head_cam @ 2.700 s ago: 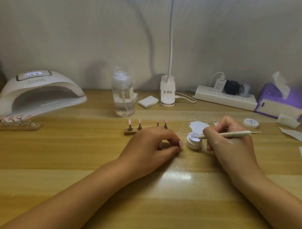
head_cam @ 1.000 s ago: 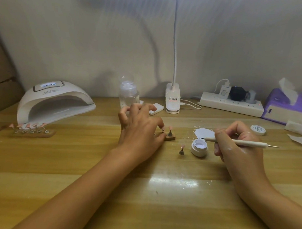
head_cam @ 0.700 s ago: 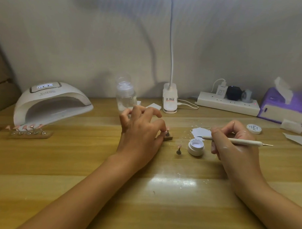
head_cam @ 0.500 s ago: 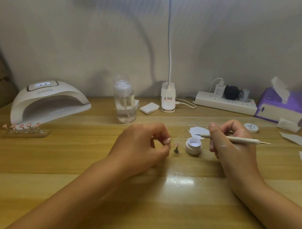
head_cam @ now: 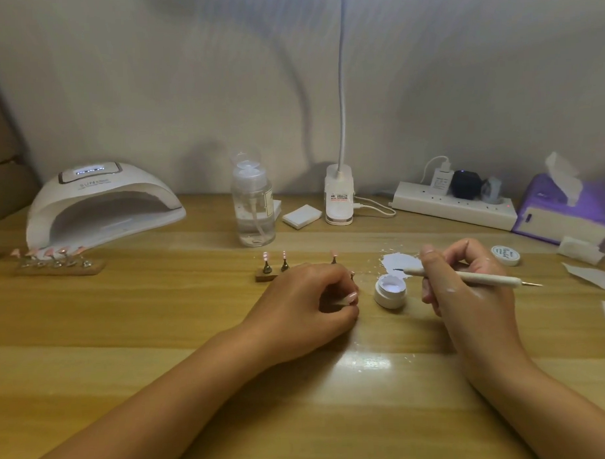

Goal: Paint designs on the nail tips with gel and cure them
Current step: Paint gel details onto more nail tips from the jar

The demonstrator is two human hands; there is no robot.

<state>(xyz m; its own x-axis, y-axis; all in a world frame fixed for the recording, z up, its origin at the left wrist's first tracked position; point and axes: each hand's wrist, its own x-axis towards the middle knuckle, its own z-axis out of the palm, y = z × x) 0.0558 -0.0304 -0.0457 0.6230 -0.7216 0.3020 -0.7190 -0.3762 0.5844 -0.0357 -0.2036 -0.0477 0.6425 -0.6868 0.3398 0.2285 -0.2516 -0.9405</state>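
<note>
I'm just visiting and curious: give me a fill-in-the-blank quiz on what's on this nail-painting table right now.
1. The brush is held in the person's ____ hand.
2. The gel jar beside it has its lid ____.
3. The tissue box is ____ in colour.
4. The curing lamp stands on the table's ____ side.
Missing words: right; off; purple; left.

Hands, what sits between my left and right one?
The open gel pot stands between the left hand and the right hand; the head view shows it.
</note>
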